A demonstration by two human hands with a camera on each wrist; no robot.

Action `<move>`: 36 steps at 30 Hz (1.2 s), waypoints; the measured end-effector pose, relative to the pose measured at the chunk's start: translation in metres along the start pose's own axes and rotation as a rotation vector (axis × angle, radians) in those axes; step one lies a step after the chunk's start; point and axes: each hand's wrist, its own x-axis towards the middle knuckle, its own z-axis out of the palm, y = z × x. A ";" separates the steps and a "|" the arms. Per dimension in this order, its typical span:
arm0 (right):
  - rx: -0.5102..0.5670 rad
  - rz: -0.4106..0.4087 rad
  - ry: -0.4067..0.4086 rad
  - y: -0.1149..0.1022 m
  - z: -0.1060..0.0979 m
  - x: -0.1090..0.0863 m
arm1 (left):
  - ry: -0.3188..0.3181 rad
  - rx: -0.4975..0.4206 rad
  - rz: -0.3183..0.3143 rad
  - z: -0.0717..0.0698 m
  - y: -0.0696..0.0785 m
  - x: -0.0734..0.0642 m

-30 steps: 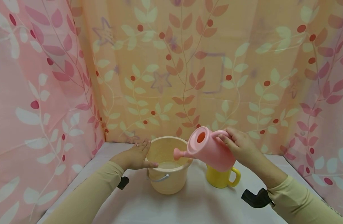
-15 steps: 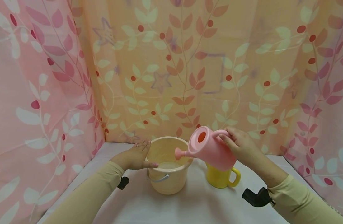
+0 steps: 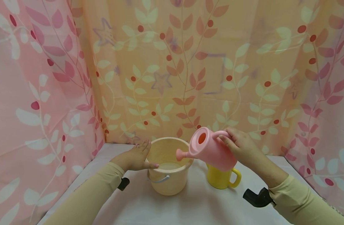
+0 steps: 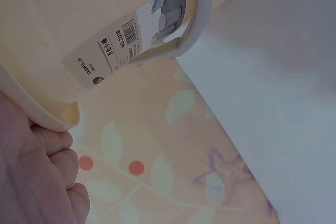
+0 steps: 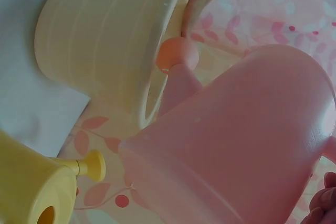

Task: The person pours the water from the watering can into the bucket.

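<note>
My right hand (image 3: 243, 145) grips the handle of a pink watering can (image 3: 214, 153). The can is tilted left, its sprinkler head over the mouth of a cream bucket (image 3: 169, 183). I cannot make out water leaving the spout. My left hand (image 3: 135, 157) rests on the bucket's left rim with fingers extended and thumb across the front edge. The left wrist view shows fingertips (image 4: 63, 166) by the bucket's rim lip. Below the pink can stands a yellow watering can (image 3: 219, 179), partly hidden; its spout (image 5: 86, 166) shows in the right wrist view.
The bucket's grey-white handle (image 3: 160, 179) hangs at its front. A printed label (image 4: 131, 38) is stuck on the bucket's side. Everything stands on a white tabletop (image 3: 172, 211), enclosed by leaf-patterned curtains (image 3: 186, 68) at the back and sides.
The pink watering can has shifted very slightly to the right, its sprinkler head staying above the bucket. My left hand, the bucket and the yellow can have not moved.
</note>
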 end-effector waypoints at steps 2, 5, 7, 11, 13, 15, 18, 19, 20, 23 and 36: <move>0.004 -0.006 0.001 0.000 -0.001 0.000 | 0.002 0.000 0.000 0.000 0.000 0.000; 0.006 -0.011 -0.002 -0.001 -0.002 -0.001 | 0.011 -0.004 0.004 0.000 0.000 0.000; -0.001 -0.013 -0.002 -0.002 -0.002 0.000 | 0.014 -0.006 0.006 0.001 -0.001 0.000; -0.026 -0.021 0.000 -0.002 -0.002 0.000 | 0.015 -0.004 0.003 0.001 -0.001 0.000; -0.037 -0.027 0.001 -0.002 -0.002 0.001 | 0.017 -0.006 0.005 0.001 0.000 0.000; -0.042 -0.031 -0.001 -0.002 -0.002 0.002 | 0.017 -0.004 0.004 0.001 0.000 0.000; -0.047 -0.034 -0.003 -0.004 -0.002 0.003 | 0.012 -0.003 0.001 0.001 -0.001 0.000; -0.050 -0.033 -0.003 -0.004 -0.002 0.003 | 0.014 -0.002 0.002 0.001 -0.001 -0.001; -0.053 -0.031 -0.002 -0.004 -0.002 0.003 | 0.017 -0.003 0.005 0.001 -0.002 -0.001; -0.065 -0.025 0.001 -0.005 -0.003 0.002 | 0.027 -0.007 0.015 0.002 -0.002 0.000; -0.077 -0.035 0.001 -0.005 -0.003 0.003 | 0.028 0.006 0.017 0.004 -0.003 0.001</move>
